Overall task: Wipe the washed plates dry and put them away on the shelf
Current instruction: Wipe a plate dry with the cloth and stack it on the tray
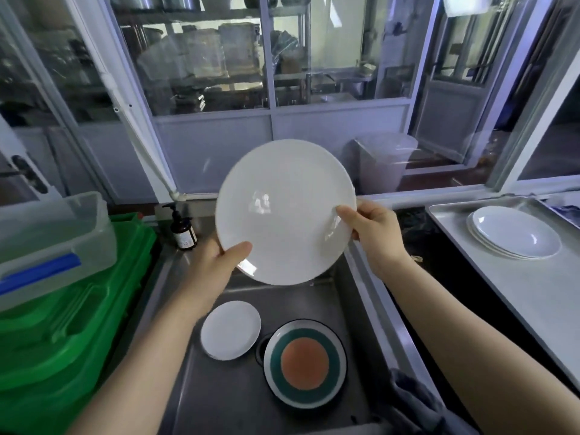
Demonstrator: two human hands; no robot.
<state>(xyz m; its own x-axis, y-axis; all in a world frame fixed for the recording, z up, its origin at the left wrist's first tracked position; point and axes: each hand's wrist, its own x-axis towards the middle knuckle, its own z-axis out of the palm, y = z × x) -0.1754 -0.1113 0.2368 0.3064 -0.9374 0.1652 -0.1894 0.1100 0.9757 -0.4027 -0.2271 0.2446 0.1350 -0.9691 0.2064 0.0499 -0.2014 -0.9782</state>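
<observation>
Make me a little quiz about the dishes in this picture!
1. True or false: both hands hold the big white plate.
2. How many plates lie down in the sink?
3. Where is the grey cloth? A) on the sink's right edge B) in the left hand C) in the right hand

Key: 1 true. 2 two: a small white plate and a striped plate. 3 A.

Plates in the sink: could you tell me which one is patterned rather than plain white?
The round plate with teal ring and orange centre, right of the small plain white plate.
</observation>
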